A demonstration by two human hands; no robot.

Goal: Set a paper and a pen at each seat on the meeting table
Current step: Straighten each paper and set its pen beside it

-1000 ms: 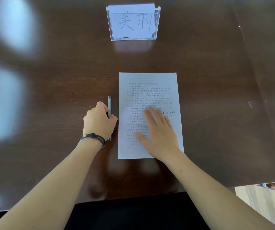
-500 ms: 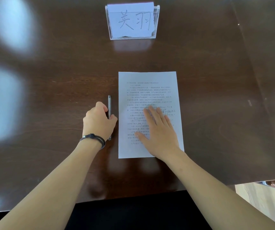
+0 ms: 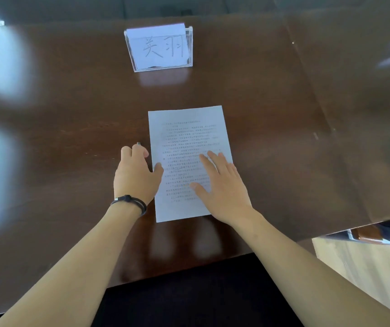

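I am reaching both bare forearms out over the near edge of the dark brown polished wooden table (image 3: 271,142), a thin black cord bracelet (image 3: 129,202) circling my left wrist. My right hand (image 3: 223,185) is lying flat, fingers straight and slightly spread, pressing down on the lower right part of the white printed sheet of paper (image 3: 186,128), which is resting flat on the wood and running away from my fingertips. My left hand (image 3: 136,172) is sitting just beside the sheet's left edge, its thumb touching that edge, its fingers bent forward over the slim dark pen (image 3: 138,144); only the pen's far tip is showing past my knuckles, so I cannot tell whether I am gripping it or merely covering it. The pen is lying on the table to the left of the paper, close beside it. Well beyond my fingertips, a clear acrylic name stand (image 3: 159,47) is standing upright, holding a white card with handwritten characters. Pale blurred patches of light are glaring off the wood far to the left of my left hand.
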